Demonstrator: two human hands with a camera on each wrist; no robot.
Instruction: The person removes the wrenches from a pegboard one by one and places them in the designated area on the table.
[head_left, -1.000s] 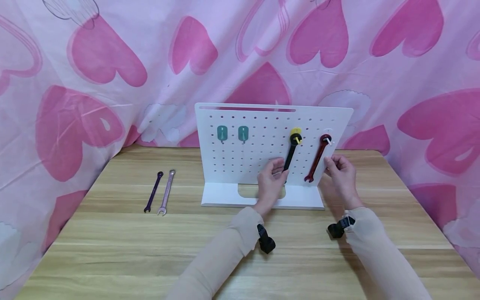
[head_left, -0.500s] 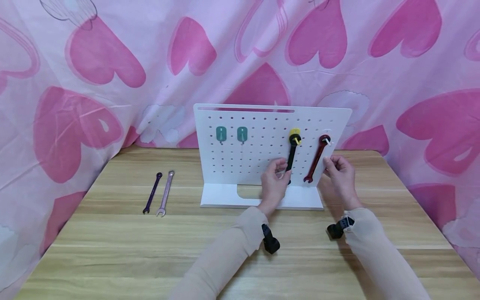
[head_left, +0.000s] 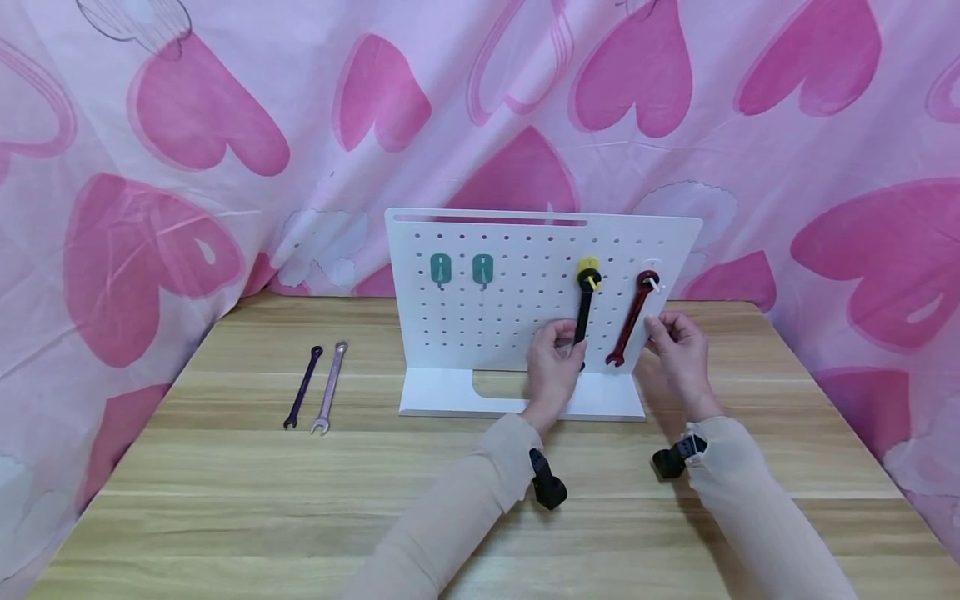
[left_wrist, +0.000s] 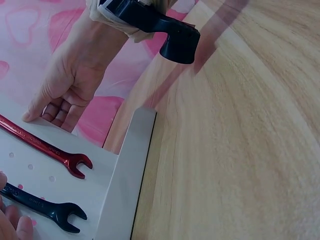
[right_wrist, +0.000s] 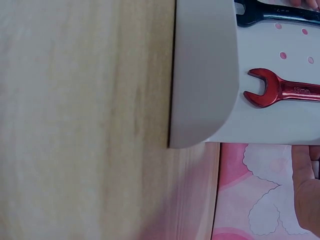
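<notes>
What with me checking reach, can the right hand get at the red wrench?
Likely yes: the right hand holds the board right beside the red wrench, nothing visible between them; it may need to let go.

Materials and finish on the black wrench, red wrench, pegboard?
Black wrench: probably metal, dark coating; soft sheen along its handle. Red wrench: probably metal, glossy red finish; bright highlights along its handle. Pegboard: smooth, low-gloss white; painted metal or plastic, can't tell, since the even surface shows no grain.
</notes>
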